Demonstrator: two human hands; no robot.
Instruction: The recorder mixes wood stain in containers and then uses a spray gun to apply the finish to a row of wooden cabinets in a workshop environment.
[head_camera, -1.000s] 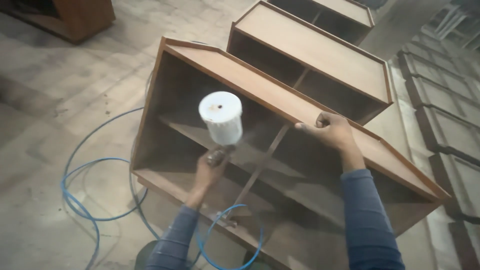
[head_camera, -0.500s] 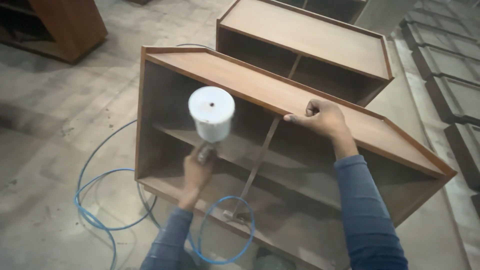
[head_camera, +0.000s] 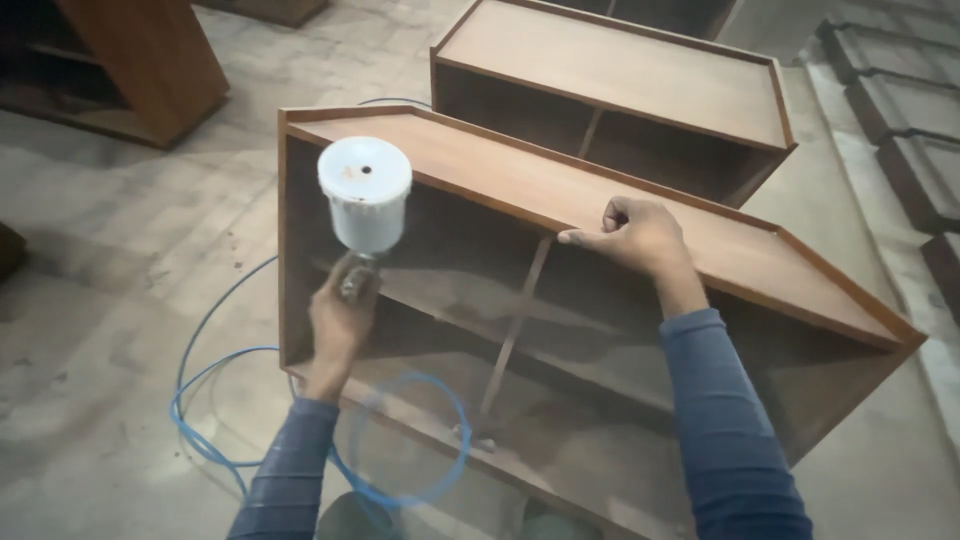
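Left hand (head_camera: 338, 325) has a closed grip around the handle of a spray gun (head_camera: 360, 262), white cup (head_camera: 365, 200) upright on top, nozzle aimed into the open front of the wooden cabinet (head_camera: 500, 180). Gun sits in front of the cabinet's left compartment, just above the middle shelf (head_camera: 560, 320). Blue air hose (head_camera: 215, 375) loops from below the gun across the concrete floor (head_camera: 120, 250).

Right hand (head_camera: 635, 235) rests on the cabinet's top front edge, fingers curled over the lip, holding the edge; grip closed on it.

Handling guess: gun looks rigid, probably top-heavy with the cup, best held at the handle as now; hose is soft and could drag or snag. Cabinet looks stiff and heavy, likely wet with finish, so take it by the outer edges.

Second cabinet (head_camera: 620, 70) lies just behind. Darker wooden unit (head_camera: 150, 60) at upper left, well apart. Stacked panels (head_camera: 910, 120) at right.
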